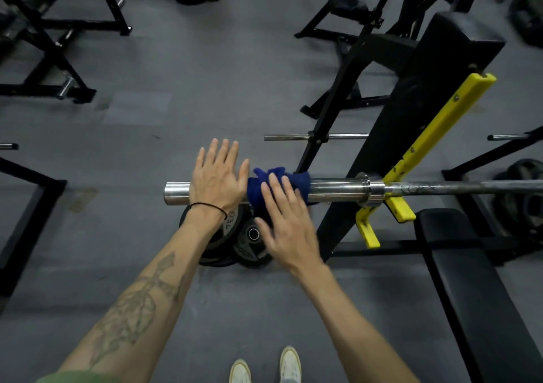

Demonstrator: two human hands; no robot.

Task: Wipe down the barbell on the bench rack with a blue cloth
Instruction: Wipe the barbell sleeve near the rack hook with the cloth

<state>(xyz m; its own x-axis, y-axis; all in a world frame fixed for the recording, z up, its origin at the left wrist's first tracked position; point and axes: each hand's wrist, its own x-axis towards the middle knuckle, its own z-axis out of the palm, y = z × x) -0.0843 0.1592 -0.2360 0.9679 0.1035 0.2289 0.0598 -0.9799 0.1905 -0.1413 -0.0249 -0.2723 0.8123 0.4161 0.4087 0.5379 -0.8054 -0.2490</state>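
The barbell (338, 190) lies across the yellow hooks of the bench rack (440, 135), its chrome sleeve pointing left. A blue cloth (258, 187) is draped over the sleeve near its middle. My left hand (219, 177) lies flat on the sleeve just left of the cloth, fingers straight and spread. My right hand (286, 224) is flat too, its fingertips on the cloth; it looks motion-blurred. Neither hand is curled round anything.
Weight plates (244, 235) lie stacked on the floor under the sleeve. The black bench pad (470, 279) runs off to the right. Plate-storage pegs (293, 137) stick out behind the bar. Black frames of other machines stand at the left and the back.
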